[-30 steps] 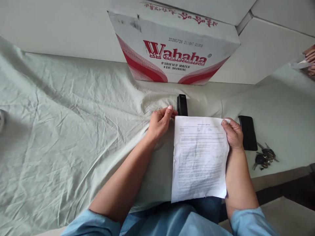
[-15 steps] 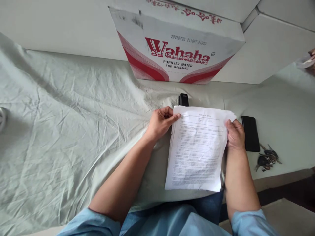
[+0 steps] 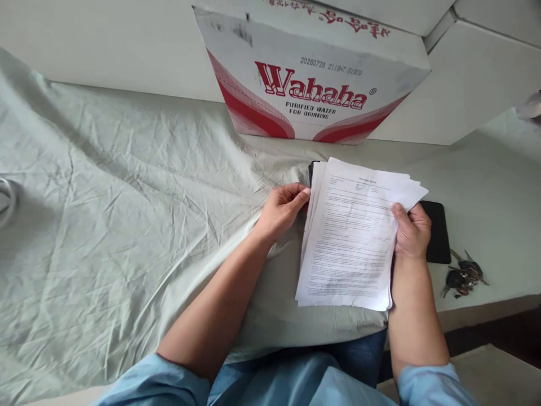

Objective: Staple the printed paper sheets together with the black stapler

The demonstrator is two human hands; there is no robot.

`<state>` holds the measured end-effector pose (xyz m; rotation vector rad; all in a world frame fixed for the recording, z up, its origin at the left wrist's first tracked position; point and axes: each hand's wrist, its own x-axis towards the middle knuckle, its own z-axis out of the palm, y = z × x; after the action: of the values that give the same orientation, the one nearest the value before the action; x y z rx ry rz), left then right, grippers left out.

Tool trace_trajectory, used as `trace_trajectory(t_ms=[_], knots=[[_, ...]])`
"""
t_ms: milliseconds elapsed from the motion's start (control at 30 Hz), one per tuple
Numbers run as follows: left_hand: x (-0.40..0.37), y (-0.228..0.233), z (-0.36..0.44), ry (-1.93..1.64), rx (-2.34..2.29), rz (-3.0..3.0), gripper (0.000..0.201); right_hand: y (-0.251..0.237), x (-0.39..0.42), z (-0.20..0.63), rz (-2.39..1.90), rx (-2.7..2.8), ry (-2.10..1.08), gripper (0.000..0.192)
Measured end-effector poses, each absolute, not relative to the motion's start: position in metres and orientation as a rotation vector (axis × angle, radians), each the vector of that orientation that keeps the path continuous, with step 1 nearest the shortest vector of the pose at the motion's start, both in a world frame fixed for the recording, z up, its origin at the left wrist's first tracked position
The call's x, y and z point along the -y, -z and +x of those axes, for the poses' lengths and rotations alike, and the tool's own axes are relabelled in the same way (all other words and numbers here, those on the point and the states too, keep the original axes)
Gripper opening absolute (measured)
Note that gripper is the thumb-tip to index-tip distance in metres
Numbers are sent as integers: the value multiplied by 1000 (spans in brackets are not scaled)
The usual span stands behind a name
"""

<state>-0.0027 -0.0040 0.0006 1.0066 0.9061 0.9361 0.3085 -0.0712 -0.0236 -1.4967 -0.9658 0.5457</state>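
Note:
Several printed sheets of paper (image 3: 350, 237) are held up in a loosely fanned stack, small text facing me. My right hand (image 3: 412, 228) grips their right edge, thumb on top and fingers underneath. At the upper left edge, my left hand (image 3: 285, 208) is closed in a pinch, its thumb tip at the margin of the sheets behind; its fingertips are partly hidden. A black object (image 3: 311, 169) peeks out behind the stack's upper left corner, mostly covered, with a bit of red below it near my left fingers.
A white and red Wahaha water carton (image 3: 313, 96) stands at the back. Right of the papers lie a black phone (image 3: 439, 231) and a bunch of keys (image 3: 465, 273). Wrinkled pale green cloth (image 3: 127, 225) covers the table. A white round object (image 3: 7, 200) shows at the left edge.
The sheets have gone from an even stack to a fanned one, shifted up and right with my right hand. Their top now covers most of the black object.

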Motion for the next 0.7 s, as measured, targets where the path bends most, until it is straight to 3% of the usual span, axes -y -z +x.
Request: trace_trajectory(t_ms=[167, 400, 700], knots=[[5, -2, -4, -957, -1022, 1146, 58, 22, 70, 305, -1509, 957, -524, 43], [0, 5, -3, -965, -1133, 1215, 21, 24, 71, 307, -1585, 973, -412, 39], [2, 1, -3, -971, -1093, 1165, 29, 24, 68, 312, -1520, 938, -250, 49]])
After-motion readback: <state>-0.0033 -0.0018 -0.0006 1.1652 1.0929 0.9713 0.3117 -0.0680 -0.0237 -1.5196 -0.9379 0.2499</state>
